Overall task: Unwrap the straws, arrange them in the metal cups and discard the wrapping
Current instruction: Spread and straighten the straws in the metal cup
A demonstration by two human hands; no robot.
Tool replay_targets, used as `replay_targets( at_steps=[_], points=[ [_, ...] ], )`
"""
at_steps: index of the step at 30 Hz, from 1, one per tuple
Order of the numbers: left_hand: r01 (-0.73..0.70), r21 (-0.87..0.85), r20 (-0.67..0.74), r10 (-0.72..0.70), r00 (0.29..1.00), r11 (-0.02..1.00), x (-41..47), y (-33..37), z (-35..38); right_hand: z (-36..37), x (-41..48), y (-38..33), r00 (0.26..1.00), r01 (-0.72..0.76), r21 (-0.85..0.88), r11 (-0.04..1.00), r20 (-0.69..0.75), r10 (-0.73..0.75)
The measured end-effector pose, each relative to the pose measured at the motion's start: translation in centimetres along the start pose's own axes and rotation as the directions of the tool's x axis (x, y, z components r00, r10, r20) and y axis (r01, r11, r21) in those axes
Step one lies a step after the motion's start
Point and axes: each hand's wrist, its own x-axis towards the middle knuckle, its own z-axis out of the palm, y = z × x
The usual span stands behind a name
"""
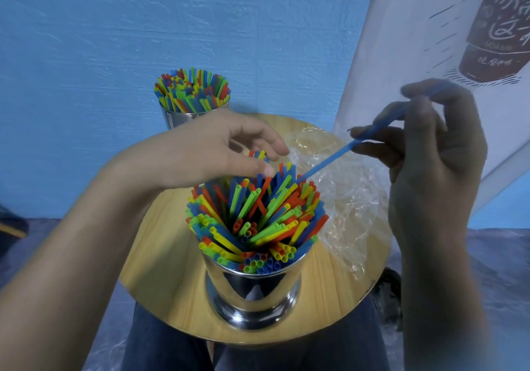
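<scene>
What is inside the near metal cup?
The near metal cup is packed with coloured straws. The right hand holds one blue straw, its tip among them. The cup wall covers their lower ends.

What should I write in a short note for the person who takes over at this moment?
Left hand: curved over the far straws of the near metal cup; whether it grips any is unclear.
Right hand: pinches a blue straw, whose lower tip is at that cup's straws.
Far metal cup: full of straws, behind the left hand.
Clear wrapping: crumpled on the round wooden table, right of the near cup.
Done: both cups look filled.
Left: seat the blue straw, discard the wrapping.
</scene>
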Motion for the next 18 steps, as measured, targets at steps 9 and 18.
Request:
replay_targets(
  at_steps=[9, 18],
  points=[
    [0.072, 0.130, 0.027, -0.076, 0.997, 0.989, 1.1, 0.6, 1.1, 2.0, -1.2, -0.7, 0.930, -0.157, -0.046, 0.986, 0.328, 0.164],
    [0.031, 0.017, 0.009, -0.032, 0.999, 0.999, 1.0, 0.3, 1.4, 1.6, -1.4, 0.1, 0.894, -0.139, -0.194, 0.971, 0.397, 0.207]
  ],
)
